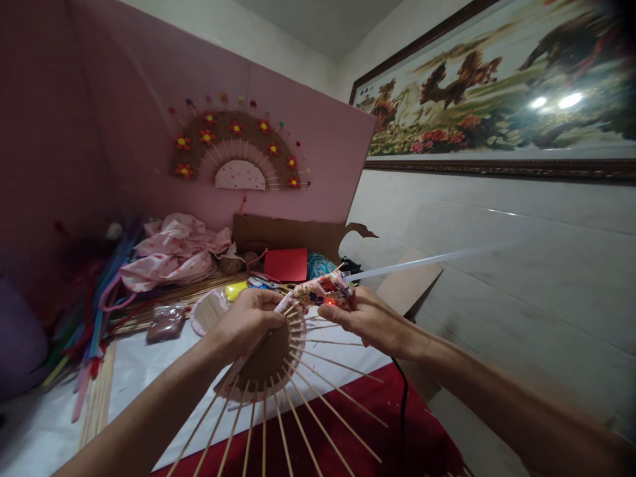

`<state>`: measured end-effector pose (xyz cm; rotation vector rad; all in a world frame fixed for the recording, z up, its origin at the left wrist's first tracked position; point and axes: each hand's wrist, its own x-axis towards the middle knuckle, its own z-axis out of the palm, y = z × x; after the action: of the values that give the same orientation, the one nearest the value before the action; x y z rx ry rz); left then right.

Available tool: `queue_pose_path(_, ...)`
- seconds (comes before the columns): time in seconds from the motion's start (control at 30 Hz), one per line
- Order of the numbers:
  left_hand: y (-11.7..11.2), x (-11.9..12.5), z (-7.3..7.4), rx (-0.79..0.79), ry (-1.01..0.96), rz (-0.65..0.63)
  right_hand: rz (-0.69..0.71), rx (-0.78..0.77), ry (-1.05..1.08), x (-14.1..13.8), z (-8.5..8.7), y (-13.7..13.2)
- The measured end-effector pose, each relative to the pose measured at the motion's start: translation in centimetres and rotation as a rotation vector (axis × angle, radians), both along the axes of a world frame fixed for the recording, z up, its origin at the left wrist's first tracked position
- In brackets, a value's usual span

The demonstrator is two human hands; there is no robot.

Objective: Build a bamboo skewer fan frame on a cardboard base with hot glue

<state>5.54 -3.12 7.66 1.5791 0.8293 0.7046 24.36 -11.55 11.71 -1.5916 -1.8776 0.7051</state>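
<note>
My left hand (256, 313) pinches the straight edge of a half-round cardboard piece (265, 361) with a pale fabric border. Thin wooden sticks (278, 417) fan out from its curved edge toward me and to the right. My right hand (360, 318) is wrapped round a glue gun (322, 288) covered in floral-patterned material, with a small red light glowing on it. A long translucent glue stick (417, 266) juts from its back end to the right. The gun's nozzle lies close to the cardboard near my left fingers; whether it touches is hidden.
Behind my hands lie scissors (263, 283), a red card (285, 265), blue yarn (320, 265) and pink fabric (173, 248). Colourful pipe cleaners (99, 305) and a small plastic packet (167, 322) are at the left. A decorated fan (238, 146) hangs on the pink board. A black cord (403, 391) runs down at right.
</note>
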Motion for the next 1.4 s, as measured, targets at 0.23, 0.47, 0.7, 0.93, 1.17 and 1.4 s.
queue_pose_path(0.23,-0.7,0.0,1.0,0.036,0.054,0.052,-0.004,0.027,-0.038,0.1,-0.3,0.2)
queue_pose_path(0.47,-1.0,-0.2,1.5,0.078,0.127,0.100,0.011,0.021,-0.052,0.1,0.0,0.0)
queue_pose_path(0.7,-1.0,0.0,1.4,0.072,0.109,0.084,-0.002,0.005,-0.073,0.2,-0.4,0.2)
queue_pose_path(0.93,-0.8,-0.1,1.2,0.071,0.104,0.084,-0.002,0.003,-0.052,0.3,-0.2,0.1)
queue_pose_path(1.17,-0.8,-0.1,1.1,0.055,0.087,0.095,-0.011,0.004,-0.070,0.3,-0.4,0.1)
queue_pose_path(1.4,-0.5,-0.3,0.7,0.041,0.040,0.072,-0.009,-0.007,-0.063,0.3,-0.3,0.1)
